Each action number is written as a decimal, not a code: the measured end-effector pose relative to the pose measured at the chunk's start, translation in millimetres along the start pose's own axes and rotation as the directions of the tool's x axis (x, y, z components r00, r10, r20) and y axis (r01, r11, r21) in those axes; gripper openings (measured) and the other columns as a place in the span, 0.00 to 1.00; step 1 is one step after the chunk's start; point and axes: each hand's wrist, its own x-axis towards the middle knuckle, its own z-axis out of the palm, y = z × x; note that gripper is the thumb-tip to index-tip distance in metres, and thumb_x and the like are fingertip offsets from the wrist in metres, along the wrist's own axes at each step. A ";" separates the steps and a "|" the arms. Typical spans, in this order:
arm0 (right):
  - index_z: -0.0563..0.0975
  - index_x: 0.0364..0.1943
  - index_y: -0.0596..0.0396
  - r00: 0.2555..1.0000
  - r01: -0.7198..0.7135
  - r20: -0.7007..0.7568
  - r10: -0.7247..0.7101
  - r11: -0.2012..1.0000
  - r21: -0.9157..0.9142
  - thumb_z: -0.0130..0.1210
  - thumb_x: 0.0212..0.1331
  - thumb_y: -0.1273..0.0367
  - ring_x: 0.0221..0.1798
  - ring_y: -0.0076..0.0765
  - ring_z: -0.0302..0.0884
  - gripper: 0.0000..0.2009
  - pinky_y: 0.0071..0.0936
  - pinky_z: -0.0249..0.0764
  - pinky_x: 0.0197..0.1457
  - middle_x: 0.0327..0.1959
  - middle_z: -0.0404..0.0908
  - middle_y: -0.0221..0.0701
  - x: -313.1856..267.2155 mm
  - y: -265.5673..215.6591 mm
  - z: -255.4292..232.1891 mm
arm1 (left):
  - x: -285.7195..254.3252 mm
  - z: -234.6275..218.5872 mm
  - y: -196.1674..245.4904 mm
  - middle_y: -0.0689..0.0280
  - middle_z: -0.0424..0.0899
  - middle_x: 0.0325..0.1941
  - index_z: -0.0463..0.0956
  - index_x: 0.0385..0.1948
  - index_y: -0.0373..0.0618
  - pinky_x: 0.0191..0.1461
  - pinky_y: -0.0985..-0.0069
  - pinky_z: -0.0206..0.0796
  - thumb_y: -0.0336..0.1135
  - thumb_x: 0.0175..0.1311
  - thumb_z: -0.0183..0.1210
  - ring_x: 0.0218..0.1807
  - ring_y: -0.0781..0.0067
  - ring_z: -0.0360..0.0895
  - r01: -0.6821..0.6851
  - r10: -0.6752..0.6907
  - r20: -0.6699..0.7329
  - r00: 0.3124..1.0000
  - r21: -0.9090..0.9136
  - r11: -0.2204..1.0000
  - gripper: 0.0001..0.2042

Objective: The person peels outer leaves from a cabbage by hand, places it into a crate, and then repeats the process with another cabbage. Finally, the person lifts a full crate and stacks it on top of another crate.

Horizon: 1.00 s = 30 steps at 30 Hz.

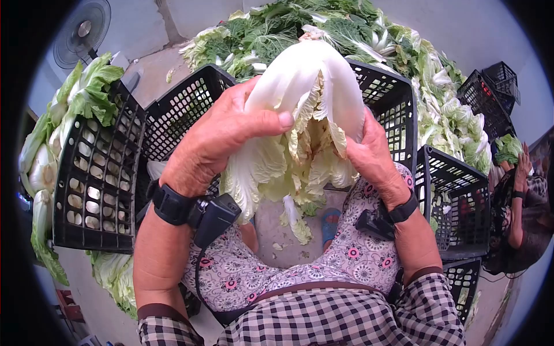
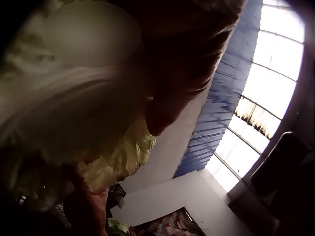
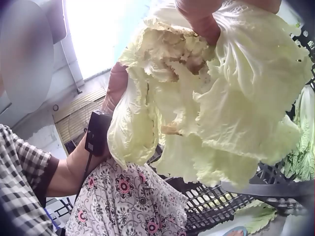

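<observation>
A napa cabbage [image 1: 311, 75] is held up over the lap, its white base upward and its leaves hanging down. My left hand [image 1: 228, 124] grips its left side, the thumb lying across the outer white leaf. On the opposite side my right hand [image 1: 375, 155] holds it, with the thumb at the torn leaf edges. Brown, ragged patches mark the inner leaves, plain in the right wrist view on the cabbage [image 3: 236, 98]. In the left wrist view, the left hand [image 2: 172, 73] is dark against the cabbage [image 2: 74, 113].
Black plastic crates stand around the knees: a left one [image 1: 98, 179] filled with cabbages, another [image 1: 187, 106] ahead, and one [image 1: 456, 199] at right. A large heap of cabbage leaves [image 1: 277, 37] lies beyond. Leaf scraps [image 1: 296, 222] show between the feet. Another person [image 1: 522, 202] is at far right.
</observation>
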 end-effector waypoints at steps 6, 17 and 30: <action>0.66 0.55 0.60 0.994 -0.088 0.063 0.084 0.995 0.056 0.52 0.49 0.76 0.50 0.28 0.73 0.25 0.26 0.68 0.54 0.47 0.76 0.35 0.0 -0.7 -2.7 | -1.7 -1.8 -0.8 0.64 0.77 0.44 0.67 0.52 0.37 0.49 0.78 0.66 0.41 0.48 0.66 0.43 0.77 0.74 0.009 -0.009 -0.006 1.000 0.041 0.999 0.30; 0.59 0.61 0.59 0.999 -0.010 0.046 0.007 0.998 0.058 0.57 0.48 0.70 0.59 0.35 0.65 0.33 0.32 0.62 0.62 0.56 0.67 0.39 3.5 7.4 -6.8 | 3.4 0.3 -3.4 0.65 0.78 0.42 0.69 0.49 0.36 0.49 0.78 0.67 0.37 0.49 0.65 0.42 0.78 0.74 -0.065 0.070 -0.129 0.989 0.039 0.997 0.25; 0.62 0.59 0.59 0.982 -0.164 0.149 0.116 0.915 0.369 0.63 0.50 0.55 0.59 0.38 0.66 0.36 0.35 0.60 0.65 0.56 0.68 0.42 1.9 0.0 -13.4 | 4.8 -3.6 -10.6 0.67 0.78 0.44 0.69 0.52 0.38 0.52 0.79 0.64 0.43 0.42 0.70 0.45 0.78 0.73 0.065 -0.070 0.010 0.997 0.286 0.956 0.33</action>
